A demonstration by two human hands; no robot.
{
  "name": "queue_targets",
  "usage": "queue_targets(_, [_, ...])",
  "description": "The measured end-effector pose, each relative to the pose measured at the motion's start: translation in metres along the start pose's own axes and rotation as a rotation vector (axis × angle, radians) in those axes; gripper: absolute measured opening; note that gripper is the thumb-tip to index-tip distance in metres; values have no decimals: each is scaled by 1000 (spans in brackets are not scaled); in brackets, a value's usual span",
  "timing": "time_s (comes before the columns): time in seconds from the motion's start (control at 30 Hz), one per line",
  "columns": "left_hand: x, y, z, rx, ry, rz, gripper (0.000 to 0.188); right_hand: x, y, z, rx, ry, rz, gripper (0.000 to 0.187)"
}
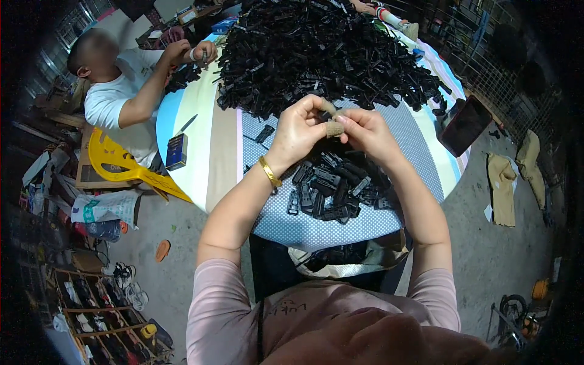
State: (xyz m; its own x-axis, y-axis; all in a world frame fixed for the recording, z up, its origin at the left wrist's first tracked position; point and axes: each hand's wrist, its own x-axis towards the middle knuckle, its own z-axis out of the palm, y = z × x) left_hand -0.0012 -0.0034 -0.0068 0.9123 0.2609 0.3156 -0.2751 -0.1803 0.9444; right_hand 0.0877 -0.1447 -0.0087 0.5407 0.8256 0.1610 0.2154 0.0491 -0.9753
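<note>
Over the near part of the table, my left hand [298,131] and my right hand [369,130] meet with their fingertips pinched together. Tan wraps cover some of the left fingertips. Something small and dark seems to sit between the fingers, mostly hidden by them. A gold bangle [269,171] circles my left wrist. Just below my hands lies a small pile of black plastic clip-like parts [331,185]. Beyond them, a far larger heap of similar black parts [316,55] covers the back of the table. One loose part [265,134] rests left of my left hand.
The round table has a striped cloth [225,158]. A dark blue box [176,152] and a knife-like blade [189,123] lie at left. A dark-screened device [465,126] stands at right. A co-worker [125,91] sits left on a yellow chair [112,159]. An open bag [359,267] hangs at my lap.
</note>
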Motion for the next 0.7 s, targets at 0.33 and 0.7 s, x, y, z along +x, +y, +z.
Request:
queue_targets(0.33, [-5,5,15,307,123,253,24,5,10,-8,-107,34,-54,22])
queue_targets(0.7, [-2,2,9,352,-28,113,32,30,48,-98,-846,474,-76,27])
